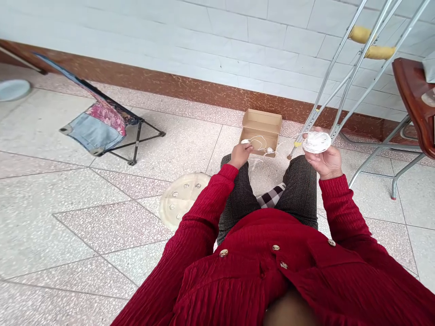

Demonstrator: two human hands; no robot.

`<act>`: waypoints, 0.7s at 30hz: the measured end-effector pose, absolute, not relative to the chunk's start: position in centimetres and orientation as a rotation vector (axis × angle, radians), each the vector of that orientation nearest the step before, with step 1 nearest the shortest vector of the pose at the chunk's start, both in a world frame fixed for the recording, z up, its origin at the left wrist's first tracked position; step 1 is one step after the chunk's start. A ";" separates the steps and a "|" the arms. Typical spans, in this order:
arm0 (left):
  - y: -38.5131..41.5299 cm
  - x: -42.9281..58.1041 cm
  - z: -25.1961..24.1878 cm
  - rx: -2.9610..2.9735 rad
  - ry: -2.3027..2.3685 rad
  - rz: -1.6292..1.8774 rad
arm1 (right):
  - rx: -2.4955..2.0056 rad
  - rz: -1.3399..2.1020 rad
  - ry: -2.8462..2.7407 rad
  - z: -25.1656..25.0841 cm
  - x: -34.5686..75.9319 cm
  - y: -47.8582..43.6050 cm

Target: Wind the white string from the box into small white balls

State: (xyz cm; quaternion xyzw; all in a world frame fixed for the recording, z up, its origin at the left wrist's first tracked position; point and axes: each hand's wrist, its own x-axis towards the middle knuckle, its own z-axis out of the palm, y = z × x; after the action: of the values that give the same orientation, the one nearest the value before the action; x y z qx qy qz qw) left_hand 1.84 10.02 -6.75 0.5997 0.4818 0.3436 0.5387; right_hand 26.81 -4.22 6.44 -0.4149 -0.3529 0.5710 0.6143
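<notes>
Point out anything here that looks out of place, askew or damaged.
The small folding chair near the wall seems tipped over, its legs sticking sideways. A loose white cord straggles from the left hand over the open cardboard box. The right hand holds a white coil; nothing looks damaged.

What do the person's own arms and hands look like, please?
Both arms are covered to the wrists by long sleeves of dark red, ribbed knit fabric. The left hand and the right hand are bare, without gloves.
</notes>
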 end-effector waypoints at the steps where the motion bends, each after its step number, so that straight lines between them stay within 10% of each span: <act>1: 10.0 2.3 -6.5 1.524 1.153 0.833 | -0.992 1.327 -0.826 6.3 26.5 -4.0; 21: 2.6 5.2 -2.7 1.470 0.652 0.571 | -1.313 1.129 -1.044 4.7 23.7 -0.9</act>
State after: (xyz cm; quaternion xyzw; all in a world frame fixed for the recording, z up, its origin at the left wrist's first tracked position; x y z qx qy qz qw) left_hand 5.25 2.59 -2.65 0.6489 0.2880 0.2522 0.6576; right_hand 23.66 -0.85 4.73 -0.5501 -0.4377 0.4732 0.5310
